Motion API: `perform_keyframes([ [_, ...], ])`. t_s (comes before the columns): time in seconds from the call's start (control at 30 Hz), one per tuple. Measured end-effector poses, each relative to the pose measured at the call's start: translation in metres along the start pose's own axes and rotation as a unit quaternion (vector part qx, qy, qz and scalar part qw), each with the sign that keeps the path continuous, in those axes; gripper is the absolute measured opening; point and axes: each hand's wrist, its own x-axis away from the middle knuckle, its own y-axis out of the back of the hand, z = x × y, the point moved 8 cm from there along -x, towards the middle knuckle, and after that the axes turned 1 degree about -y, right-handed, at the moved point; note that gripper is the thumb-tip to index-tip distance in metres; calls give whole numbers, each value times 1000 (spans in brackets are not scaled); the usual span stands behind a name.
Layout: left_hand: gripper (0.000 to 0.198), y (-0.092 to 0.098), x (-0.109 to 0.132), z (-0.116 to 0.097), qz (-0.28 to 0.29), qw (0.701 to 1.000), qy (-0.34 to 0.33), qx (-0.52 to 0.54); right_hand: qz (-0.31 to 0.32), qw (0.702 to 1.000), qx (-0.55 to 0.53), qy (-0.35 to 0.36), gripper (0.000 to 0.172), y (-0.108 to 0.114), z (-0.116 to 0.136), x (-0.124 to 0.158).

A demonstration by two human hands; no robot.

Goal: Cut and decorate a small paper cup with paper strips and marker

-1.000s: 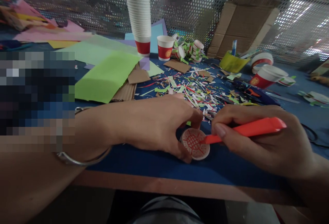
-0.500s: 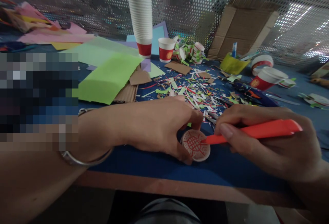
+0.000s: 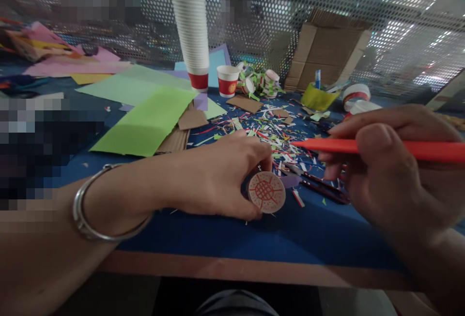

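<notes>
My left hand (image 3: 225, 180), with a silver bangle at its wrist, grips a small round paper cup base (image 3: 267, 192) between thumb and fingers. Its pale face bears a red grid-like pattern with lines running outward and dots around them. In my right hand (image 3: 403, 175) is a red-orange marker pen (image 3: 381, 148), its tip pointing left. The tip is up and to the right of the cup base, apart from it. Scissors (image 3: 323, 188) lie between my hands, partly hidden by the right one. A strip of purple paper (image 3: 290, 181) shows beside the cup base.
Paper scraps (image 3: 261, 134) litter the blue table (image 3: 218, 238). Green paper (image 3: 145, 122) lies left. Behind stand a tall stack of paper cups (image 3: 192, 40), a single cup (image 3: 228, 82), cut cup pieces (image 3: 267, 81), a yellow holder (image 3: 318, 97) and cardboard (image 3: 327, 54) against a perforated metal screen (image 3: 269, 21).
The marker's tip has lifted off the cup base, and my right hand has moved up and right with it. My left hand still holds the cup base; the view has shifted slightly.
</notes>
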Motion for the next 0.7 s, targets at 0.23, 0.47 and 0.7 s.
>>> perform_keyframes([
  [0.23, 37, 3, 2, 2, -19, 1000, -11, 0, -95, 994, -56, -26, 13, -3, -4, 5],
  [0.47, 52, -9, 5, 4, 10, 999, 0, -46, -59, 998, -5, -33, 17, -3, -9, 2],
  [0.7, 49, 12, 2, 11, -69, 996, 49, -16, -47, 998, 3, -43, 19, -3, -12, 0],
])
